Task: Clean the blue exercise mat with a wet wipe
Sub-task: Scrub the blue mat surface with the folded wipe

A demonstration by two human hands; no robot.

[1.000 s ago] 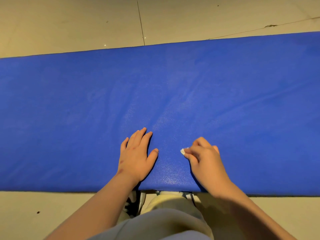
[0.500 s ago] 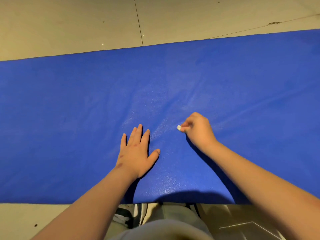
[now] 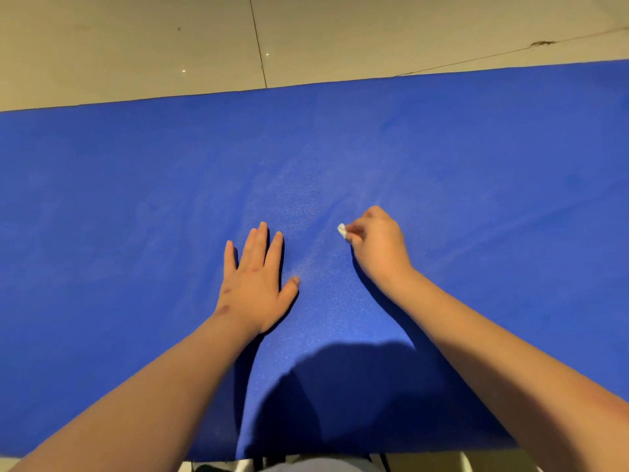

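Farther across the blue mat (image 3: 136,185) than before, our right hand (image 3: 377,248) pinched the wadded white wipe (image 3: 341,230) against it. Our left hand (image 3: 255,284) lay flat, fingers straight, beside it.

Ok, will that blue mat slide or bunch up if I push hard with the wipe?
Probably soft and floppy: the mat shows faint creases near the wipe. It may creep on the smooth floor, likely why the left hand lies flat on it. Its grainy surface should drag on the wipe.
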